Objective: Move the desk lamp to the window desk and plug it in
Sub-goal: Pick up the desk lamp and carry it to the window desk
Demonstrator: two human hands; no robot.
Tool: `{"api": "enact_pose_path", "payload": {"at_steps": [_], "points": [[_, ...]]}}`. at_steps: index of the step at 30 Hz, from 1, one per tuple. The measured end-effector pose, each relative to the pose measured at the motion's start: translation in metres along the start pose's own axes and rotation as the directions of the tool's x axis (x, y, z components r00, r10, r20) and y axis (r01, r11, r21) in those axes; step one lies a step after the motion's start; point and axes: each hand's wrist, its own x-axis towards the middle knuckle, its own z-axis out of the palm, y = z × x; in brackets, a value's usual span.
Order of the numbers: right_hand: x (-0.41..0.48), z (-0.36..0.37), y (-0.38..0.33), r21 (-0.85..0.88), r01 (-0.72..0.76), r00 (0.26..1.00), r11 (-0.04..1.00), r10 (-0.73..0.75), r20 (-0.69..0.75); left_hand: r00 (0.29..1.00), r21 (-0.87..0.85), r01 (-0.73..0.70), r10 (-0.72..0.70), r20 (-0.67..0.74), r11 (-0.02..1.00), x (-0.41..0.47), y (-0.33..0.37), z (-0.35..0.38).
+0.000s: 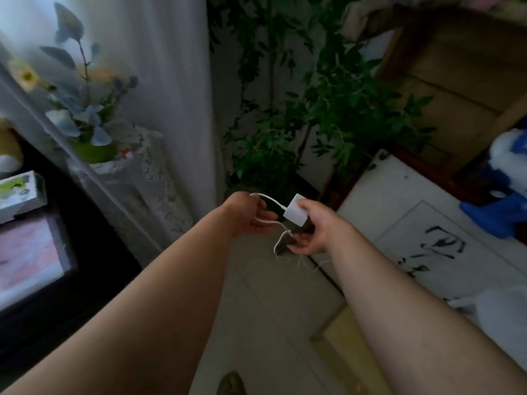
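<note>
My right hand (316,232) grips a white plug adapter (296,213) between thumb and fingers. A thin white cable (269,198) runs from the adapter in a loop to my left hand (251,215), which pinches it. More cable (281,238) hangs in a loop below the hands. Both hands are held out over the floor near the foot of a white curtain (159,81). The lamp itself is not in view. A dark desk (94,223) stands at the left by the curtain.
A leafy green plant (313,109) stands straight ahead in the corner. A vase of blue and white flowers (82,121) sits on a lace-covered stand (148,178). A white box (20,195) lies on the dark desk. At right are a wooden bed frame (456,81) and blue items (502,212).
</note>
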Motion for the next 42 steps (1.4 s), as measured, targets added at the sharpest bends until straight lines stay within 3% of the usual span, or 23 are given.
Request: {"api": "enact_pose_path", "payload": {"at_steps": [2,6,8,11,13,16,20,24,26,29,30,32,34,35,38,40,42], "points": [[-0.005,-0.023,0.008,0.021,-0.017,1.000,1.000,0.017,0.004,0.999,0.010,0.007,-0.008,0.039,1.000,-0.011,-0.005,0.020],[-0.016,-0.062,0.025,0.250,0.149,0.984,0.957,-0.168,0.055,0.993,0.149,0.036,-0.052,0.103,0.988,-0.028,-0.023,0.056],[-0.016,-0.083,0.033,0.285,0.206,0.972,0.936,-0.230,0.053,0.992,0.256,0.051,-0.080,0.101,0.965,-0.035,-0.036,0.070],[-0.025,-0.114,0.044,0.122,0.262,0.957,0.957,-0.274,0.095,0.985,0.412,0.076,-0.132,0.109,0.908,-0.038,-0.059,0.090],[-0.036,-0.132,0.052,0.024,0.296,0.940,0.955,-0.296,0.171,0.983,0.534,0.021,-0.116,0.145,0.845,-0.041,-0.075,0.106],[-0.054,-0.159,0.059,0.003,0.329,0.892,0.944,-0.312,0.328,0.981,0.669,-0.116,-0.020,0.192,0.734,-0.045,-0.094,0.131],[-0.071,-0.192,0.067,0.024,0.368,0.863,0.930,-0.351,0.363,0.933,0.676,-0.256,-0.006,0.359,0.691,-0.044,-0.109,0.157],[-0.079,-0.217,0.079,0.047,0.396,0.865,0.917,-0.390,0.316,0.883,0.657,-0.332,-0.023,0.469,0.677,-0.053,-0.120,0.184],[-0.080,-0.225,0.084,0.093,0.426,0.871,0.900,-0.436,0.225,0.867,0.673,-0.345,-0.053,0.495,0.654,-0.058,-0.126,0.190],[-0.080,-0.237,0.086,0.115,0.482,0.871,0.869,-0.489,0.043,0.864,0.779,-0.380,-0.109,0.492,0.498,-0.055,-0.137,0.177],[-0.082,-0.240,0.087,0.064,0.503,0.864,0.862,-0.502,-0.027,0.869,0.811,-0.389,-0.117,0.481,0.437,-0.054,-0.138,0.168],[-0.086,-0.246,0.093,-0.227,0.507,0.812,0.832,-0.549,-0.198,0.887,0.851,-0.380,-0.118,0.446,0.362,-0.048,-0.138,0.149],[-0.088,-0.246,0.102,-0.567,0.357,0.763,0.743,-0.582,-0.283,0.919,0.858,-0.330,-0.075,0.388,0.393,-0.047,-0.136,0.136],[-0.086,-0.244,0.109,-0.613,0.296,0.766,0.732,-0.566,-0.306,0.931,0.821,-0.296,-0.045,0.362,0.488,-0.047,-0.136,0.134],[-0.073,-0.229,0.136,-0.415,0.244,0.822,0.877,-0.414,-0.391,0.961,0.498,-0.097,-0.050,0.273,0.862,-0.052,-0.136,0.137],[-0.064,-0.213,0.155,-0.190,0.231,0.871,0.954,-0.290,-0.396,0.958,0.270,0.019,-0.095,0.271,0.963,-0.058,-0.138,0.146],[-0.052,-0.202,0.172,0.013,0.212,0.918,0.977,-0.195,-0.345,0.938,0.120,0.117,-0.150,0.312,0.986,-0.062,-0.141,0.156]]}}
